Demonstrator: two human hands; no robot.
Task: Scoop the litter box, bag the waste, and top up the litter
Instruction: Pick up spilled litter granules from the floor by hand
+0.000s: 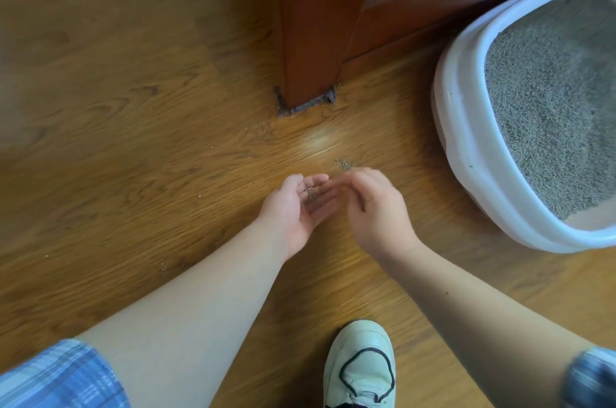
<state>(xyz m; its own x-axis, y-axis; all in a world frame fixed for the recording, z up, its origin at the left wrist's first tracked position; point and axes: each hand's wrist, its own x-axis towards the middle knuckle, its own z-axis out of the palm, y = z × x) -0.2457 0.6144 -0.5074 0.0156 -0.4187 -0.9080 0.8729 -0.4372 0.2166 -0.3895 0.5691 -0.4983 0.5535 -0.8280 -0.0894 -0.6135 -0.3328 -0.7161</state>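
Litter box [465, 90], white with a broad rim, at the right edge of the view and only partly in frame. Stands on the wooden floor [133, 140], near the corner of a reddish-brown cabinet [310, 24]. Holds grey litter [550, 107] over most of its inside.

Left hand [296, 211] low over the floor in the middle of the view, palm turned up and cupped, fingers loosely bent and close together. Carries a few loose grains [311, 194] in the hollow of the palm, not clamped by any finger.

Right hand [376, 207] just beside it, back turned up, fingers bent downward, tips pointing toward the left palm. Slightly blurred, tips hidden: cannot tell whether pinching grains or holding nothing.

Small heap of spilled grains [345, 164] on the floor just beyond the right hand, between the hands and the litter box, well apart from the box wall. A few single grains scattered farther left on the boards.

Pale shoe [361, 364] with dark laces at the bottom edge. Blue checked sleeve [56, 374] on the left arm at the lower left corner.
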